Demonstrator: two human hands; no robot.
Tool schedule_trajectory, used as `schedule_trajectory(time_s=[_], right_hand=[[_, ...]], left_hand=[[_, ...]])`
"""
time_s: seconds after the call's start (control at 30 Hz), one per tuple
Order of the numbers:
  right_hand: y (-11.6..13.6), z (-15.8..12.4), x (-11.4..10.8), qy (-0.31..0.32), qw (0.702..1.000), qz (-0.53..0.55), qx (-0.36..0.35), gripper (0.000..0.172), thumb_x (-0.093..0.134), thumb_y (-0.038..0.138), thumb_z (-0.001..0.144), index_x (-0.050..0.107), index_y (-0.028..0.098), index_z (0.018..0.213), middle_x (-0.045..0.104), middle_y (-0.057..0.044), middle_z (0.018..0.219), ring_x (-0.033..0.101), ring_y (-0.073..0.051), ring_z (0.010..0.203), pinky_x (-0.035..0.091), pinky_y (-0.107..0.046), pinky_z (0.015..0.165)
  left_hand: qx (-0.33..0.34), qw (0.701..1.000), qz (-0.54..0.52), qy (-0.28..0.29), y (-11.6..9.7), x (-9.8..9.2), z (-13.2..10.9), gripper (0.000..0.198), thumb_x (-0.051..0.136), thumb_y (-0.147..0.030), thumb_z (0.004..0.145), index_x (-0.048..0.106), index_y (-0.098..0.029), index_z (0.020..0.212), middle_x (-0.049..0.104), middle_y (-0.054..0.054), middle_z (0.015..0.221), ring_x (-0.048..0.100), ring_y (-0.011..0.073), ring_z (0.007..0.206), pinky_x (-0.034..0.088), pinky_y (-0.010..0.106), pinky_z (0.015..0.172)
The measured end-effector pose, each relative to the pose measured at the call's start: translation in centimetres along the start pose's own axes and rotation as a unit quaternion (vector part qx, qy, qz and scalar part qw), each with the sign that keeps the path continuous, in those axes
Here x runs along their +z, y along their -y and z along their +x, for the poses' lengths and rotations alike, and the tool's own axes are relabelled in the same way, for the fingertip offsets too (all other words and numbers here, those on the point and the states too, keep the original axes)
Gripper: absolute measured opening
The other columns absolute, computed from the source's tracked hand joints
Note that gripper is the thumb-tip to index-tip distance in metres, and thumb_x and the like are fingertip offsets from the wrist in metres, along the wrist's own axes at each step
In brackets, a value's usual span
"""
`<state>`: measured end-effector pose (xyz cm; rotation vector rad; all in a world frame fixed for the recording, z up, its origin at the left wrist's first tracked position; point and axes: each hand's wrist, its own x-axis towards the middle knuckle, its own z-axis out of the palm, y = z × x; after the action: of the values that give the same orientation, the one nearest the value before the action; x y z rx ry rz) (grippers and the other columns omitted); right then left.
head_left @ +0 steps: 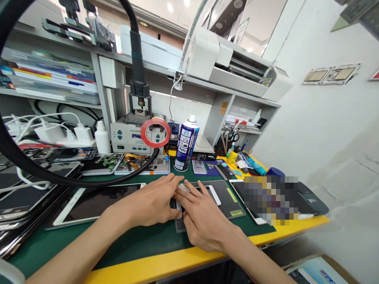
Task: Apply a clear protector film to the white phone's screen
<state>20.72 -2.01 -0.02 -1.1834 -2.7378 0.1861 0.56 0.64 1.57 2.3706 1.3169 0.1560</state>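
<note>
A white-framed phone (215, 195) lies on a grey perforated mat (233, 201), partly covered by both hands. My left hand (155, 201) holds the phone's left end, thumb at the near side and curled fingers at the far side. Laid across the phone, my right hand (204, 221) has its fingers stretched and apart, with fingertips close to the left hand; its thumb is mostly hidden. A small clear piece (184, 187) shows by the fingertips, too covered to name.
Behind the hands stands a spray can (186, 144); a tray of small parts (143, 163) sits to its left. A white tablet (102, 201) lies left, another white-edged device (250, 201) right. A black hose (89, 183) loops across the left side. Yellow edging (166, 262) borders the bench.
</note>
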Motion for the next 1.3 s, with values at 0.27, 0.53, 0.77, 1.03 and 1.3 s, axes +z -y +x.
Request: schedule_trajectory(time_s=[0.27, 0.53, 0.77, 1.03, 1.3], right_hand=[[0.7, -1.4, 0.0, -0.008, 1.0, 0.015, -0.015, 0.06, 0.043, 0.023, 0.094, 0.045, 0.017, 0.154, 0.043, -0.001, 0.16, 0.018, -0.024, 0.155, 0.001, -0.053, 0.127], [2.0, -3.2, 1.5, 0.001, 0.999, 0.043, 0.028, 0.056, 0.038, 0.031, 0.102, 0.04, 0.019, 0.157, 0.033, 0.004, 0.164, 0.015, -0.024, 0.156, -0.005, -0.056, 0.126], [3.1, -3.9, 2.6, -0.018, 0.997, 0.053, 0.062, 0.058, 0.025, 0.043, 0.108, 0.032, 0.02, 0.16, 0.018, 0.005, 0.166, 0.008, -0.031, 0.157, -0.006, -0.068, 0.121], [2.4, -4.9, 3.3, -0.035, 0.997, 0.018, 0.065, 0.056, 0.024, 0.039, 0.108, 0.028, 0.02, 0.161, 0.015, 0.006, 0.166, 0.008, -0.032, 0.156, -0.003, -0.069, 0.121], [0.0, -7.1, 3.6, -0.08, 0.991, -0.054, 0.094, 0.054, 0.032, 0.033, 0.107, 0.034, 0.02, 0.159, 0.022, 0.003, 0.166, 0.013, -0.032, 0.156, 0.003, -0.066, 0.124]], left_hand=[[0.004, 1.0, -0.005, -0.014, 0.3, 0.1, -0.1, 0.087, 0.065, -0.051, 0.085, 0.032, -0.018, 0.158, 0.031, 0.016, 0.166, 0.019, 0.0371, 0.154, 0.035, 0.049, 0.12], [0.016, 1.0, 0.002, 0.009, 0.0, -0.4, -0.4, 0.088, 0.063, -0.049, 0.084, 0.029, -0.02, 0.16, 0.035, 0.013, 0.164, 0.027, 0.037, 0.153, 0.042, 0.047, 0.115], [0.029, 1.0, 0.01, -0.001, -0.1, -0.3, -0.5, 0.083, 0.064, -0.046, 0.081, 0.038, -0.02, 0.156, 0.044, 0.013, 0.159, 0.038, 0.0372, 0.148, 0.043, 0.046, 0.114], [0.024, 1.0, -0.001, -0.012, -0.7, -0.5, -0.5, 0.056, 0.064, -0.049, 0.082, 0.058, -0.025, 0.133, 0.063, 0.009, 0.132, 0.062, 0.0332, 0.12, 0.055, 0.039, 0.092], [-0.006, 1.0, 0.01, -0.01, -1.3, -0.5, 0.0, 0.054, 0.059, -0.057, 0.086, 0.06, -0.025, 0.13, 0.062, 0.009, 0.113, 0.062, 0.031, 0.107, 0.053, 0.038, 0.082]])
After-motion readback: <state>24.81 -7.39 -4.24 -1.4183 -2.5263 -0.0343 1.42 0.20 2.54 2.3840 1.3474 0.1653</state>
